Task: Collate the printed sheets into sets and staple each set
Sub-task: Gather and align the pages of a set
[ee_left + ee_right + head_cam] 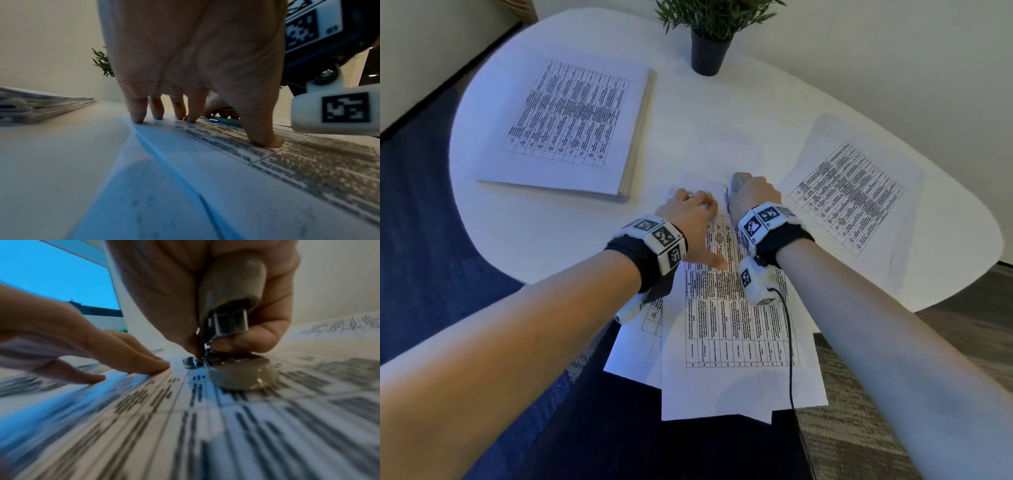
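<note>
— Left grip (pixel 690 219)?
— Released: fingers straight, fingertips (pixel 136 116) and thumb (pixel 265 139) pressing down on the top sheet of the loose set (pixel 736 329)
— Place of that set?
— At the near edge of the white table (pixel 705 120), partly hanging over it, sheets fanned rather than squared, printed grids facing up
— Right grip (pixel 755 193)?
— Clenched round the grey stapler (pixel 741 180), just beside the left grip, at the far end of the set
— More on the stapler, from the right wrist view?
— Rounded grey base (pixel 240 378) resting on the printed sheet, upper half under the palm, metal parts showing between the two halves, a small shiny metal piece lying close to the left fingertips. Paper between the jaws or not: cannot tell
— Other paper on the table?
— Thick stack (pixel 571 126) of printed sheets toward the far left edge, well apart from the set; thin pile (pixel 849 195) near the right edge, close beside the right grip
— Anything else?
— Potted plant (pixel 710 37) in a dark pot at the far edge; marker bands (pixel 657 240) on both wrists; black cable (pixel 789 342) trailing from the right wrist across the set and off the near edge
</note>
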Demonstrator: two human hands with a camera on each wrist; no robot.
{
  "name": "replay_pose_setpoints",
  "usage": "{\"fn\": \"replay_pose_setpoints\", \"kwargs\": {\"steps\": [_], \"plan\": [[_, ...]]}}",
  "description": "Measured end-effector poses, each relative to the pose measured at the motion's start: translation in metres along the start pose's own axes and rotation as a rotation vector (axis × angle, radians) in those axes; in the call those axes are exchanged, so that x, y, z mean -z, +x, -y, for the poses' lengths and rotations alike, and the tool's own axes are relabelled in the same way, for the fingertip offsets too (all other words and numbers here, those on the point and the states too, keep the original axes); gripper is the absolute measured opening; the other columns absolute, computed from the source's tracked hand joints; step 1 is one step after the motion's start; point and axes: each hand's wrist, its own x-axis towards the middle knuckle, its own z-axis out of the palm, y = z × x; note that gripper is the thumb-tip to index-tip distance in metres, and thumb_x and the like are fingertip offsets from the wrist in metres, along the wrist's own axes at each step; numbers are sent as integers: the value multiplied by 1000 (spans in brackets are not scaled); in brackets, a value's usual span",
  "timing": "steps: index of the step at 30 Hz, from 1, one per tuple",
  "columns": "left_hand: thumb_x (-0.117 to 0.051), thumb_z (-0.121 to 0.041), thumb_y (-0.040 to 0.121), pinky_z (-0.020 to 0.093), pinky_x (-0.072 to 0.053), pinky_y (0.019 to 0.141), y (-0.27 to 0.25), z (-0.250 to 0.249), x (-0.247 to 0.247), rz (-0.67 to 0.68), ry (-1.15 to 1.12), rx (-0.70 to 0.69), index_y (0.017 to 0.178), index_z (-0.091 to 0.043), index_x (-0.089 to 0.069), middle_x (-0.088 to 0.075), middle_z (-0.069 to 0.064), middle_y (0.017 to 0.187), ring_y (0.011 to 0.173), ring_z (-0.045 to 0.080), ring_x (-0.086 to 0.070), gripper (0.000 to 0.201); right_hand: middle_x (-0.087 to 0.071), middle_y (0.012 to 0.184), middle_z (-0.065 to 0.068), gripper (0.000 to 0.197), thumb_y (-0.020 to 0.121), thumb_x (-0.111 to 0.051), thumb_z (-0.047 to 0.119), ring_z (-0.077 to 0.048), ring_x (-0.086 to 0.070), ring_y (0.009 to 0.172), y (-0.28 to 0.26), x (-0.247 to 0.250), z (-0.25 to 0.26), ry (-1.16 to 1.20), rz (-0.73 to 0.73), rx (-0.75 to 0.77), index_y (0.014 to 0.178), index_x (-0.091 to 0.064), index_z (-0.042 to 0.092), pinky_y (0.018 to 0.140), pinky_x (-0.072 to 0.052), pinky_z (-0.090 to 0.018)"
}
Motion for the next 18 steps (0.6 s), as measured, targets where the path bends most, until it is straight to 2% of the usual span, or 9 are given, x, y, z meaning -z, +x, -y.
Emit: {"fn": "replay_pose_setpoints", "kwargs": {"steps": [2,3,5,7,11,16,18], "plan": [[-56,-84,62,41,-36,102,-1,1,-2,-12,-9,2,143,-20,-32,-22,-1,153,131,29,-26,105,-60,105,-9,33,95,-50,34,-27,-57,88,4,2,5,12,-24,81,110,-52,5,67,-41,-30],[-56,-83,62,41,-36,104,-1,2,-3,-16,-27,6,143,-21,-32,-21,-2,154,133,29,-25,105,-58,103,-9,34,96,-49,35,-27,-57,88,4,4,6,10,-28,112,110,-51,4,67,-41,-31],[-58,-83,61,42,-33,107,-1,4,-5,-17,-83,18,148,-21,-25,-16,-3,156,136,27,-21,112,-57,111,-13,43,96,-47,40,-31,-59,97,2,6,6,12,-3,131,117,-47,2,68,-41,-32],[-61,-82,60,40,-29,111,-2,8,-7,-18,-157,35,151,-15,-18,-11,-3,158,140,25,-17,121,-59,115,-16,48,94,-48,43,-33,-60,98,-1,5,1,-24,19,152,121,-45,2,67,-40,-31],[-70,-77,55,37,-24,115,-6,14,-5,-35,-258,114,151,-4,-14,-4,-1,160,145,22,-10,133,-62,109,-13,41,95,-48,40,-26,-52,75,-10,2,-12,-152,30,230,120,-44,8,61,-41,-32],[-71,-78,51,40,-31,113,-5,12,-3,-17,-247,134,151,-7,-14,-6,-1,159,144,23,-13,135,-62,106,-11,38,95,-48,41,-26,-50,73,-14,5,-13,-231,53,286,118,-42,11,62,-39,-31],[-71,-78,51,41,-32,111,-4,12,-2,-10,-225,132,150,-8,-16,-8,-1,158,142,23,-15,133,-62,107,-11,37,95,-49,39,-28,-54,78,-15,4,-9,-232,50,268,117,-42,10,63,-39,-31]]}}
